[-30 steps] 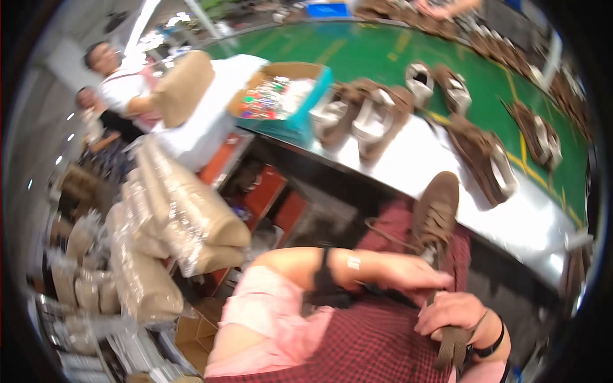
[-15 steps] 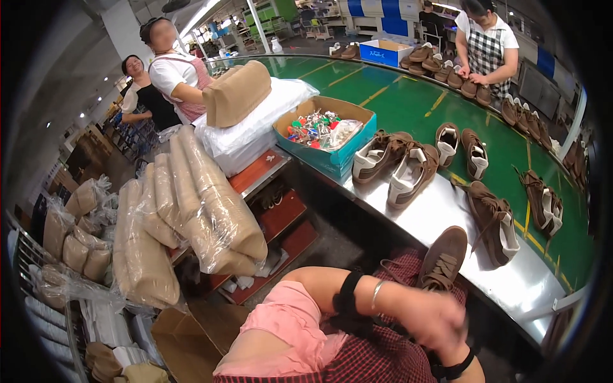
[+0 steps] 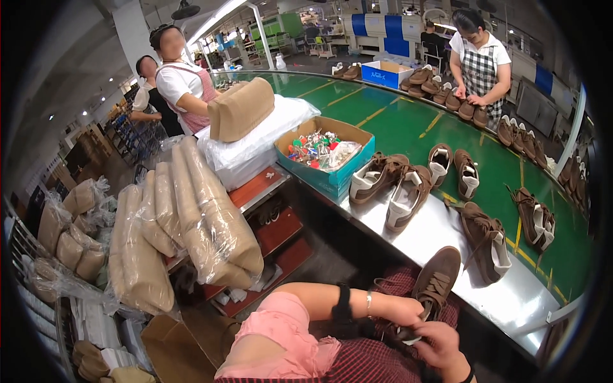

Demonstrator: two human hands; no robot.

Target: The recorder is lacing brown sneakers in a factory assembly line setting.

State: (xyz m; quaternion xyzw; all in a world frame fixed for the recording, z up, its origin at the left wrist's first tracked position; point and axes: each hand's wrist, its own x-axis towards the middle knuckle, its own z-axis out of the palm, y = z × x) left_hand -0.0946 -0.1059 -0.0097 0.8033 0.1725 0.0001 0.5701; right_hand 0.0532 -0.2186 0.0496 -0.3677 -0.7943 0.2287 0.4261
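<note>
On my lap rests a brown lace-up shoe (image 3: 437, 276), its toe pointing away from me and its heel end toward my hands. From the left, my left hand (image 3: 406, 311) reaches to the shoe's opening, its fingers closed at the collar and partly hidden. My right hand (image 3: 439, 343) pinches the white-lined heel end of the same shoe with thumb and fingers. A loose brown lace hangs on the shoe's left side. Nearest to my hands on the bench edge, another brown shoe (image 3: 485, 239) lies with its laces loose.
A green conveyor table (image 3: 408, 137) with a metal edge carries several brown shoes. A teal box (image 3: 325, 175) of small metal and coloured pieces stands at its near corner. Left are plastic-wrapped tan bundles (image 3: 214, 230) and a cardboard box (image 3: 172, 345). Co-workers stand at the far right and left.
My left hand, blurred over my right hand before, has drawn back left to the shoe's opening. Both hands now show apart at the shoe. The view has shifted slightly.
</note>
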